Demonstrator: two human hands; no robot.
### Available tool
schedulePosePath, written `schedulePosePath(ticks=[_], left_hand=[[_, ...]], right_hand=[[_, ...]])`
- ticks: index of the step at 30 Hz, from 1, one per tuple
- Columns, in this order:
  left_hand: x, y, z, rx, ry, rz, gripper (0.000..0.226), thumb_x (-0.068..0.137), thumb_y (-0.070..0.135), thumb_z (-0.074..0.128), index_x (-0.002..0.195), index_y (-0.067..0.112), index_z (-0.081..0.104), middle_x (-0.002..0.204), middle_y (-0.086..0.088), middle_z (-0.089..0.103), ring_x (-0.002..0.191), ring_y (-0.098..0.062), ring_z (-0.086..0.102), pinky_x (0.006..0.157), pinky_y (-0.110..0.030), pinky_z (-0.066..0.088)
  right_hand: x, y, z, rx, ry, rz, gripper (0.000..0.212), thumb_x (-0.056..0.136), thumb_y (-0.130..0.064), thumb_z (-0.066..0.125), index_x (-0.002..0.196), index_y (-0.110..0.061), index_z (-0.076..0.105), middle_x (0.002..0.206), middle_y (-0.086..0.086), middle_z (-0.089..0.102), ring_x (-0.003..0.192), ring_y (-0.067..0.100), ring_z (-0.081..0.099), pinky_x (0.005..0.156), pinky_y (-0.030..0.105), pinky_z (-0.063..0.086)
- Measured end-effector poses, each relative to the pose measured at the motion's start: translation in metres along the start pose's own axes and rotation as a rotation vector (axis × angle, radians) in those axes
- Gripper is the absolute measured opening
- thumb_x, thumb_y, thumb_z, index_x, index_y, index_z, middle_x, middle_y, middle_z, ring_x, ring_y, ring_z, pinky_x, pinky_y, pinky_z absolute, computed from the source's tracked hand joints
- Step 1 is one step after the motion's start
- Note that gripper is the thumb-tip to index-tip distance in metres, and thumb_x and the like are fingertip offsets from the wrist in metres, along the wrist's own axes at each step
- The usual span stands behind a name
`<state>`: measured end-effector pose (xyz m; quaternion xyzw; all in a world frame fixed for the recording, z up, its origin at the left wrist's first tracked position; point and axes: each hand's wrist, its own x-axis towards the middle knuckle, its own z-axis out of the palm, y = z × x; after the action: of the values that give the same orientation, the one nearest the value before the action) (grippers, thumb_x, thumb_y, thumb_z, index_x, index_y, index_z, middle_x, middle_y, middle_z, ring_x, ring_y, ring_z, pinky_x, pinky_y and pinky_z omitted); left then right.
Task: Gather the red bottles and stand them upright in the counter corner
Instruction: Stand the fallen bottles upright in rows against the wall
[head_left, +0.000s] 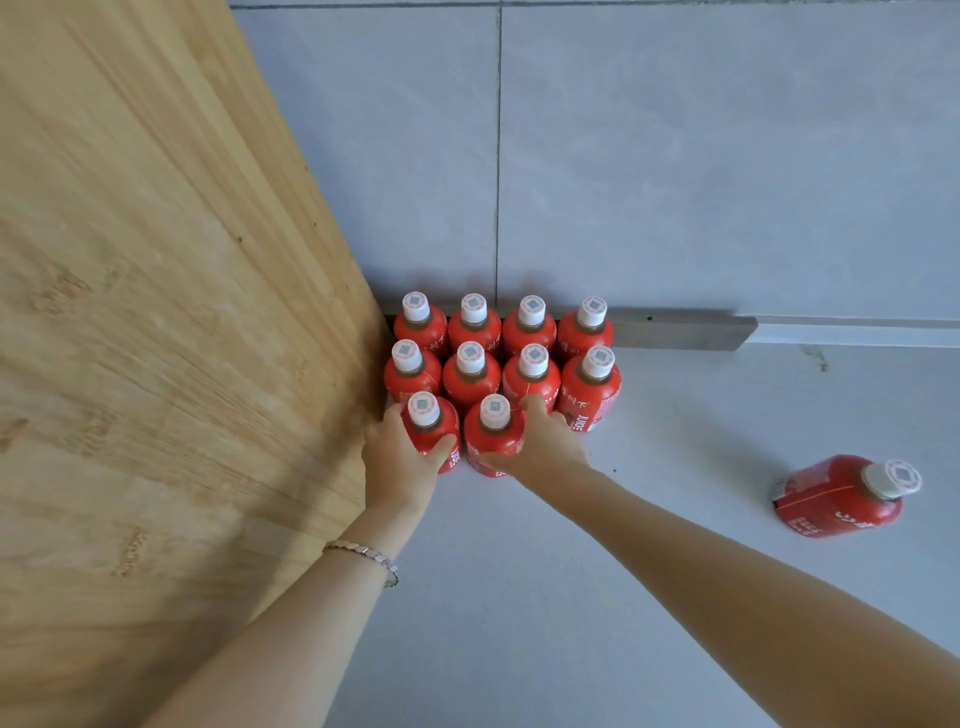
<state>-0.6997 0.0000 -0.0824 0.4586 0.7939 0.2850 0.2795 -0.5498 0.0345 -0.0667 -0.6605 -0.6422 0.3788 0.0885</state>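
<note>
Now both hands are at the front of a tight block of red bottles in the corner, just below the middle of the frame. The left hand (402, 457) has its fingers closed around the front-left bottle (431, 431), pressed close to the wooden panel (156, 312) that fills the left of the frame. The right hand (540, 441) grips the front-right bottle (493, 436), thumb across its near side and fingers reaching behind it. Both bottles stand upright on the grey surface (571, 597), touching or nearly touching the row behind.

Behind them stand eight bottles (519, 353) in two rows of four, white caps up, the back row against the tiled wall (675, 156). One stray bottle (836, 499) remains well apart at the right edge, and the wide-angle lens makes it hard to tell whether it lies down or merely looks tilted.

The step in hand looks like seating these two into a third row. The chief risk is crowding: the right fingers sit between the held bottle and the one behind, so pulling them out carelessly could nudge a neighbour and topple several, packed as they are. A hard push from the left hand against the panel could skew the row. The stray bottle, if it is lying, may roll when reached for.
</note>
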Motion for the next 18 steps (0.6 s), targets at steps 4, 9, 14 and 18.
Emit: schedulePosePath(ticks=[4,9,14,18], left_hand=[[-0.007,-0.002,0.005,-0.151,0.015,0.053,0.053,0.075,0.022,0.073,0.124,0.019,0.052,0.124,-0.002,0.064,0.117,-0.020,0.058,0.103,-0.043,0.047],[-0.010,0.003,0.007,-0.220,0.015,0.078,0.057,0.079,0.013,0.071,0.131,0.016,0.047,0.132,-0.004,0.059,0.124,-0.020,0.054,0.107,-0.042,0.044],[-0.011,0.020,0.009,0.035,0.163,0.133,0.054,0.074,0.013,0.067,0.125,0.008,0.048,0.121,-0.014,0.059,0.113,-0.032,0.057,0.096,-0.048,0.049],[-0.035,0.056,0.011,0.320,0.176,0.424,0.043,0.075,0.018,0.072,0.112,0.001,0.057,0.109,-0.020,0.060,0.102,-0.039,0.055,0.086,-0.047,0.048]], right_hand=[[-0.001,0.006,0.006,0.110,-0.026,-0.014,0.070,0.072,-0.041,0.076,0.128,-0.015,0.042,0.124,0.006,0.058,0.116,0.024,0.058,0.089,0.029,0.047],[-0.006,0.006,0.010,0.268,0.016,-0.017,0.066,0.075,-0.022,0.077,0.131,-0.012,0.043,0.129,0.009,0.057,0.118,0.025,0.056,0.094,0.031,0.046],[-0.018,0.013,-0.003,0.497,-0.120,0.079,0.062,0.075,-0.023,0.077,0.129,-0.008,0.050,0.127,0.008,0.060,0.106,0.025,0.063,0.087,0.032,0.055],[-0.042,0.042,-0.044,0.289,-0.286,-0.002,0.042,0.083,-0.021,0.068,0.122,-0.010,0.057,0.102,-0.001,0.066,0.070,0.014,0.063,0.064,0.018,0.053]])
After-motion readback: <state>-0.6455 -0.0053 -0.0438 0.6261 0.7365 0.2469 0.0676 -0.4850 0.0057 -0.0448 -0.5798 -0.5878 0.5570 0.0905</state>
